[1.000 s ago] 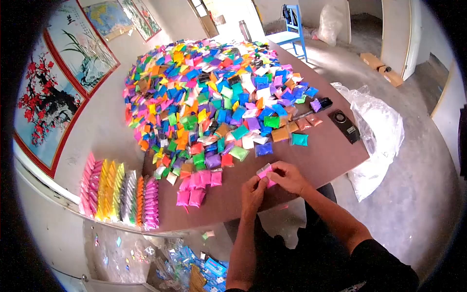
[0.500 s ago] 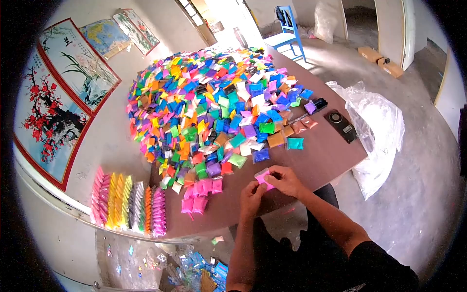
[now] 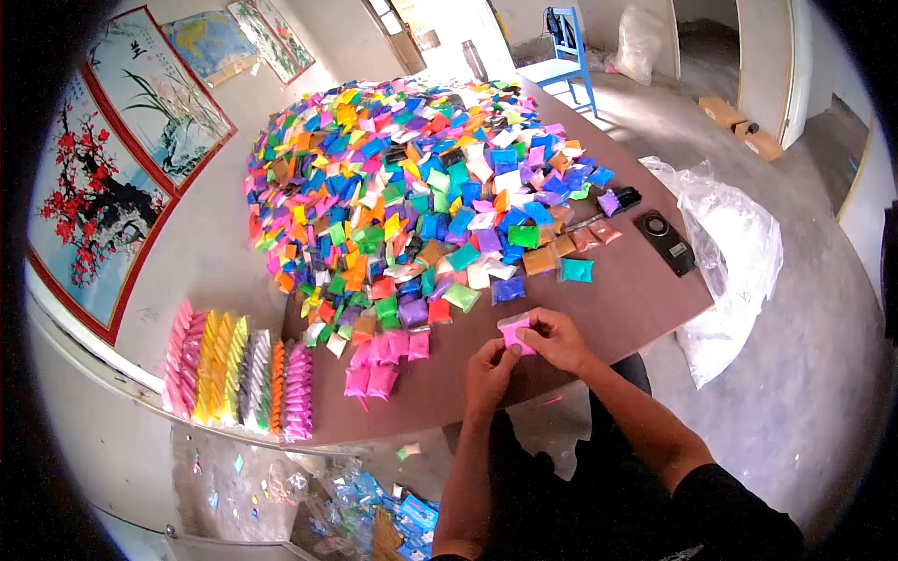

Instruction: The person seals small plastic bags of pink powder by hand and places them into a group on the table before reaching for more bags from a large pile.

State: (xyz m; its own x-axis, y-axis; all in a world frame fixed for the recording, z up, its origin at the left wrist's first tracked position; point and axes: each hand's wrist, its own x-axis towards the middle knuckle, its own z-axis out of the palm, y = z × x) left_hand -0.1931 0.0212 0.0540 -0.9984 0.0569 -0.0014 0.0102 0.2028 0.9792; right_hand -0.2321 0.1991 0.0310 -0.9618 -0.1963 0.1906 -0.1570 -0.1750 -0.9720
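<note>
Between my two hands is a small pink packet [image 3: 514, 334] with a clear top edge, held just above the near side of the brown table [image 3: 599, 323]. My left hand [image 3: 490, 370] pinches its lower left part. The fingers of my right hand [image 3: 556, 340] close on its right side. To the left lies a small group of pink packets [image 3: 382, 365]. Beyond my hands spreads a large heap of packets [image 3: 402, 206] in many colours. A blue packet [image 3: 508, 290] and a teal packet [image 3: 576, 270] lie at its near edge.
Rows of coloured packets [image 3: 238, 374] stand at the table's left corner. On the right are a black device [image 3: 665, 241] and a clear plastic bag [image 3: 725, 252] hanging over the edge. A blue chair [image 3: 561, 67] stands behind. Litter [image 3: 374, 514] lies on the floor below.
Both hands still hold the pink packet and have shifted only slightly on it. The whole view has tilted a little. The heap looks the same.
</note>
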